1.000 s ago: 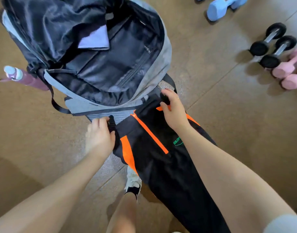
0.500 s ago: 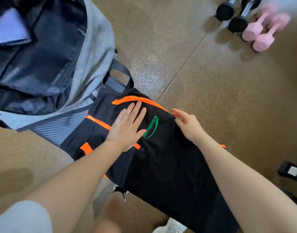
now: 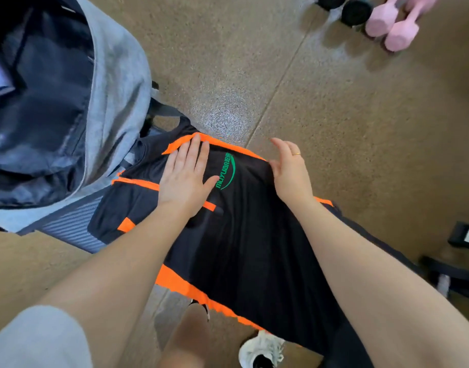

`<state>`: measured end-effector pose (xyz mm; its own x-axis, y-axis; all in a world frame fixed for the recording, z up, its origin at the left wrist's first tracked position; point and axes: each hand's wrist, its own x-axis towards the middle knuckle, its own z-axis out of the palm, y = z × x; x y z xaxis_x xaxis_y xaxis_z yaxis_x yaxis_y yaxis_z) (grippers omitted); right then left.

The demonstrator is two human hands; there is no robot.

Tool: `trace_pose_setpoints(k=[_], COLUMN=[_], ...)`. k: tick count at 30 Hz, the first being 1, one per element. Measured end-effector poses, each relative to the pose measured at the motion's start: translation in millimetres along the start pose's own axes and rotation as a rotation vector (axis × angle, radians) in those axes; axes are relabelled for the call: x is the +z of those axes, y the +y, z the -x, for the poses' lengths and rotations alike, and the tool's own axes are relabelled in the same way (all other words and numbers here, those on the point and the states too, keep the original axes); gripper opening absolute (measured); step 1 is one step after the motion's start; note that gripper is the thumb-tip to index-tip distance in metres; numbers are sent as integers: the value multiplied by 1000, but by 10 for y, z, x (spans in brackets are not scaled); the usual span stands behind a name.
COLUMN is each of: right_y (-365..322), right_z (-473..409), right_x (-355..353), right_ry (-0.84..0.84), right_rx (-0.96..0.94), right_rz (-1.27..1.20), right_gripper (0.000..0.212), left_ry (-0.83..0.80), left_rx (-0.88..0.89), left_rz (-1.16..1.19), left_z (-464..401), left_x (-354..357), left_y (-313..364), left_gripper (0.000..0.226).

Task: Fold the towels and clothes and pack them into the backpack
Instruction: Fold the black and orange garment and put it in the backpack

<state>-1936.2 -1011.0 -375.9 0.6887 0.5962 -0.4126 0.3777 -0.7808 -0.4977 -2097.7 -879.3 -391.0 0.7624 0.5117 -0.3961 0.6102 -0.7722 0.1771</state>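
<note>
A black garment with orange stripes and a green logo [image 3: 249, 248] lies spread in front of me, its far end beside the backpack. My left hand [image 3: 187, 176] presses flat on it just left of the logo, fingers straight. At the garment's right edge my right hand [image 3: 290, 171] touches the cloth with relaxed fingers. The grey backpack [image 3: 114, 83] stands open at the upper left, showing its dark lining and a pale folded item inside.
Pink dumbbells [image 3: 395, 25] and black dumbbells [image 3: 357, 9] lie on the brown floor at the top right. A dark object [image 3: 464, 236] sits at the right edge. My white shoe [image 3: 262, 350] shows below the garment.
Both hands left the garment's top corners. My left hand moved onto the cloth and now lies flat; my right hand shifted to the right edge. The view swung right.
</note>
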Motion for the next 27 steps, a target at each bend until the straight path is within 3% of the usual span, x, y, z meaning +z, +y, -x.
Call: trace_pose_setpoints(k=[2, 6, 10, 15, 19, 25, 27], right_y=[209, 848, 1509, 2126, 2350, 2580, 2687], right_z=[327, 1056, 1549, 1794, 1684, 1515, 1474], right_x=[-98, -387, -668, -883, -919, -1007, -1067], right_ry=[6, -70, -103, -28, 47, 26, 82], right_rx=[39, 167, 343, 408, 419, 199, 230], right_rz=[31, 76, 160, 240, 100, 249, 308], right_gripper=[41, 40, 41, 38, 23, 16, 18], left_ry=[1, -60, -116, -115, -26, 38, 37], left_rx=[40, 331, 482, 480, 435, 427, 407], left_rz=[-10, -118, -126, -179, -184, -235, -246], left_z=[91, 454, 786, 1010, 1103, 1141, 1156], left_x=[-30, 60, 422, 771, 986, 1060, 1060], left_y=[110, 613, 1217, 1755, 1896, 2002, 2056], left_gripper=[72, 73, 76, 64, 64, 65, 67])
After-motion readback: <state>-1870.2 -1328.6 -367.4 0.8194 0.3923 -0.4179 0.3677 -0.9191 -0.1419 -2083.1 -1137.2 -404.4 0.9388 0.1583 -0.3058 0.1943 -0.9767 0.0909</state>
